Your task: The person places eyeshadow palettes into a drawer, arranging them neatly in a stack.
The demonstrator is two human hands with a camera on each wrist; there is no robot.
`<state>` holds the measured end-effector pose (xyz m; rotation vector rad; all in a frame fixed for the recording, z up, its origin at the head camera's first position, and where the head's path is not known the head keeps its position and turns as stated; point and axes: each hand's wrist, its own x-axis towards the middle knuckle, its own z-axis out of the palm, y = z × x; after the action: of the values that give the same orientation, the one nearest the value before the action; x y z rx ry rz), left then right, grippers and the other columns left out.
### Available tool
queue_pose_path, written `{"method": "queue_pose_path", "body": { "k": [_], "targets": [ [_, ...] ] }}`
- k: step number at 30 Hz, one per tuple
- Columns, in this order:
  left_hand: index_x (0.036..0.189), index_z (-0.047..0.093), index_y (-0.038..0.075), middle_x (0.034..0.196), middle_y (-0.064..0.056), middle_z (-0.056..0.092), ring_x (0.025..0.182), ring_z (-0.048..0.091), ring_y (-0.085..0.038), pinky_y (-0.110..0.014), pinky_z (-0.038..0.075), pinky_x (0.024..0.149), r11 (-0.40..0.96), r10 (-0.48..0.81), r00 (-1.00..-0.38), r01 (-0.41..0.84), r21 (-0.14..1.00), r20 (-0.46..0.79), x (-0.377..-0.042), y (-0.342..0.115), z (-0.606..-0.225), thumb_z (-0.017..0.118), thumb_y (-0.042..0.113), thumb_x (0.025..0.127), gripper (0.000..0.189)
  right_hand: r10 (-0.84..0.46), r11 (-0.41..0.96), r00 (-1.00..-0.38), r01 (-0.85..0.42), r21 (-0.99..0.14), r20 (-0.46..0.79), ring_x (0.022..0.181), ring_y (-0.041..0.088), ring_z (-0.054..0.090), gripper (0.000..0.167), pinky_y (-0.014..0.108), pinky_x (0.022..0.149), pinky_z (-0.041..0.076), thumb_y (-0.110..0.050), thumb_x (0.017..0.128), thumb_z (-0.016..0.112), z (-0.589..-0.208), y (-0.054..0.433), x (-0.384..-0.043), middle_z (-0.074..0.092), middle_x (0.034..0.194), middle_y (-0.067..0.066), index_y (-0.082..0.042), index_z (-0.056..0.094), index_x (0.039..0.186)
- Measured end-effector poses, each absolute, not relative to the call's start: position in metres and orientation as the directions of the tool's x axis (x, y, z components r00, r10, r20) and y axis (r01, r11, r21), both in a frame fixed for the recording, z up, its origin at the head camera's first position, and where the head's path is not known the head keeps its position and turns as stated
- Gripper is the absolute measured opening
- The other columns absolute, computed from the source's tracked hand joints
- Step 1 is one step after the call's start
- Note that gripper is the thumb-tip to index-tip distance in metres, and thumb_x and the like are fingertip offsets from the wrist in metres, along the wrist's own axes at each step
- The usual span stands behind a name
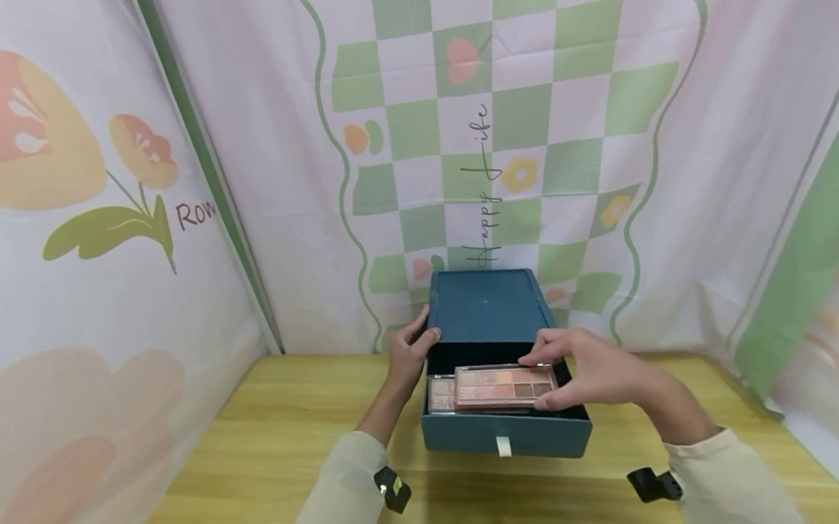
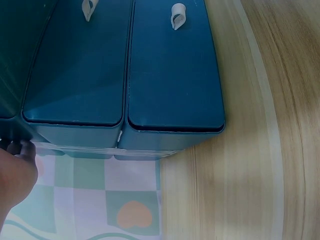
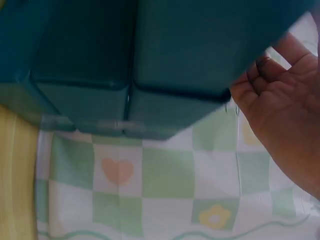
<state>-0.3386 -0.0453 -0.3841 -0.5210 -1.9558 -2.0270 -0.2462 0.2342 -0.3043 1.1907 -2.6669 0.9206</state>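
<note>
A dark blue drawer box stands on the table, its top drawer pulled out toward me. In the drawer lies an eyeshadow palette with a clear lid, partly covered by a second eyeshadow palette with pink, orange and brown pans. My right hand holds this upper palette by its right end, thumb at the near edge and fingers at the far edge. My left hand rests against the box's left side, thumb near its top front edge. The right wrist view shows my right hand beside the box, without the palette.
Lower drawers with pale pull tabs face forward. The wooden table extends to both sides. Behind the box hangs a green-and-white checked cloth; a flower-printed cloth hangs at the left.
</note>
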Motion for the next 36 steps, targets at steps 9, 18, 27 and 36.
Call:
{"method": "queue_pose_path", "body": {
  "k": [9, 18, 27, 36],
  "targets": [
    [0.146, 0.05, 0.002, 0.144, -0.019, 0.059, 0.123, 0.064, -0.033, -0.02, 0.052, 0.095, -0.043, 0.06, -0.898, 0.433, 0.9, 0.435, -0.339, -0.046, -0.385, 0.061, 0.014, 0.091, 0.057, -0.685, 0.517, -0.682, -0.702, -0.49, 0.254, 0.081, 0.004, 0.052, 0.048, 0.025, 0.066, 0.045, -0.034, 0.084, 0.083, -0.307, 0.209, -0.254, 0.063, 0.097, -0.008, -0.009, 0.074, 0.124],
    [0.146, 0.05, -0.001, 0.149, -0.019, 0.053, 0.129, 0.06, -0.035, -0.022, 0.052, 0.099, -0.058, 0.065, -0.896, 0.436, 0.898, 0.439, -0.341, -0.045, -0.385, 0.061, 0.011, 0.091, 0.057, -0.72, 0.504, -0.642, -0.745, -0.437, 0.264, 0.09, 0.002, 0.057, 0.049, 0.027, 0.076, 0.05, -0.034, 0.086, 0.081, -0.312, 0.204, -0.254, 0.067, 0.11, -0.002, -0.006, 0.072, 0.126],
    [0.144, 0.051, -0.002, 0.145, -0.022, 0.056, 0.103, 0.067, -0.006, -0.013, 0.051, 0.089, -0.067, 0.048, -0.896, 0.438, 0.897, 0.441, -0.341, -0.044, -0.385, 0.061, 0.01, 0.09, 0.055, -0.585, 0.568, -0.687, -0.727, -0.386, 0.432, 0.105, 0.024, 0.065, 0.038, 0.041, 0.086, 0.058, -0.024, 0.09, 0.076, -0.311, 0.205, -0.235, 0.07, 0.117, 0.005, -0.008, 0.072, 0.125],
    [0.143, 0.052, -0.002, 0.148, -0.02, 0.053, 0.127, 0.062, -0.029, -0.021, 0.053, 0.099, -0.072, 0.042, -0.896, 0.438, 0.896, 0.441, -0.339, -0.044, -0.384, 0.061, 0.01, 0.09, 0.056, -0.317, 0.597, -0.606, -0.725, -0.343, 0.729, 0.096, 0.003, 0.067, 0.024, 0.01, 0.086, 0.05, -0.005, 0.086, 0.076, -0.327, 0.193, -0.185, 0.076, 0.102, -0.003, -0.012, 0.078, 0.109]
  ]
}}
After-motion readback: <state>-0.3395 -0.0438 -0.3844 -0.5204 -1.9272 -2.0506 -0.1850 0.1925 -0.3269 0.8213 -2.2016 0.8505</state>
